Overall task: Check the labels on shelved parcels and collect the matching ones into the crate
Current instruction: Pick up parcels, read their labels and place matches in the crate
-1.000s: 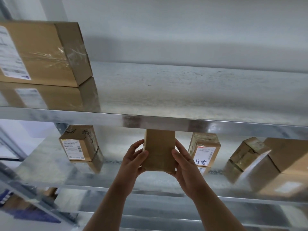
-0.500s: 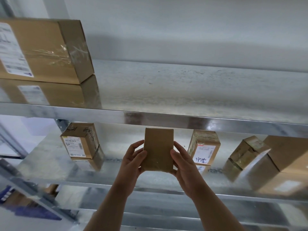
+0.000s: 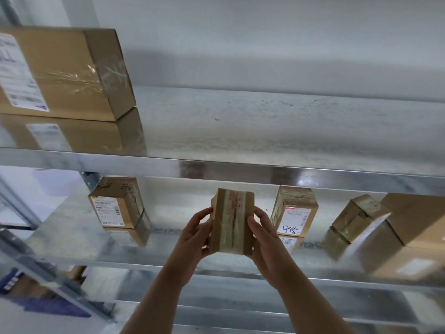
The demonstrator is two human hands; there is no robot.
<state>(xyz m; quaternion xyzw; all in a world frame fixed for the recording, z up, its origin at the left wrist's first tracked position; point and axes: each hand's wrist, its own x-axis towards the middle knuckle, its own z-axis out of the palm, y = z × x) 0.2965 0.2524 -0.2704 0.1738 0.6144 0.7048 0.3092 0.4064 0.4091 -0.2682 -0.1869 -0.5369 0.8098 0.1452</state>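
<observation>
- The upper shelf (image 3: 265, 131), a grey metal board, crosses the view from 9 o'clock to 3 o'clock. Its shiny front edge runs just above the hands.
- The middle shelf (image 3: 72, 237) lies below it and carries the small boxes. Its surface mirrors them.
- A long brown carton (image 3: 67, 73) lies on the upper shelf at 10 o'clock, sealed with clear tape. A white printed label (image 3: 16, 75) is on its face toward the camera, but the print is too blurred to read.
- A big plain carton (image 3: 416, 218) sits on the middle shelf at 4 o'clock and is cut by the right border.
- A small tilted box (image 3: 358, 218), wrapped in tape, leans just beside this carton on its 9 o'clock side.
- A box with a handwritten label (image 3: 295, 213) stands upright at 3 o'clock of the held parcel, behind the right hand.
- A second labelled box (image 3: 115, 203) stands at 8 o'clock, well apart from the hands.
- The parcel (image 3: 232, 222) is held upright in the air at 6 o'clock, just under the centre and over the middle shelf. The face toward the camera shows a taped seam with red marks.
- The left hand (image 3: 195, 235) grips the parcel's left side, with the fingers curled round it.
- The right hand (image 3: 262, 239) grips the right side in the same way, so the parcel is clasped between both hands.
</observation>
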